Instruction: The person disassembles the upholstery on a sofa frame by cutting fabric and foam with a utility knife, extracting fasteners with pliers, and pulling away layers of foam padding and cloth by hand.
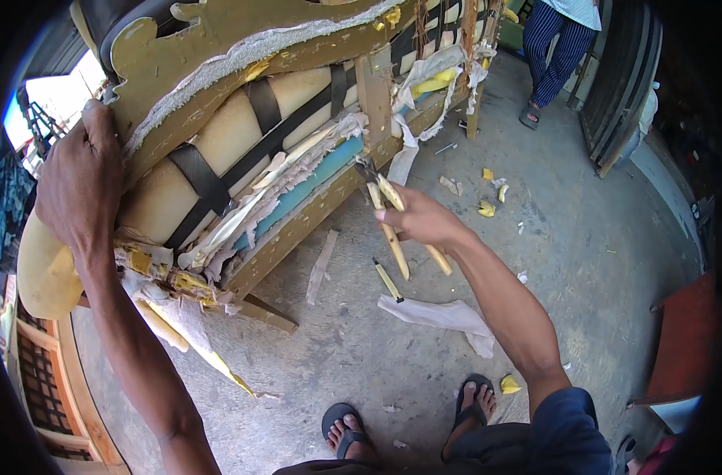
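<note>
My left hand [80,178] is closed over the upper edge of a stripped sofa frame [297,49], at its left end. In my right hand [424,215] is a pair of pliers [388,229] with yellowish handles spread apart. Their dark jaws point up and left, near the frame's lower rail [297,226]; I cannot tell if they touch it. Black webbing straps [193,176] cross the tan padding [293,91] inside the frame. Torn whitish fabric [246,204] and a blue strip [317,174] run along the lower rail.
A utility knife [388,282] lies on the concrete floor beside a pale fabric strip [444,317]. Several yellow foam scraps [486,208] are scattered to the right. Another person in striped trousers [552,51] stands at the back right. A reddish-brown panel [681,344] is at the right edge.
</note>
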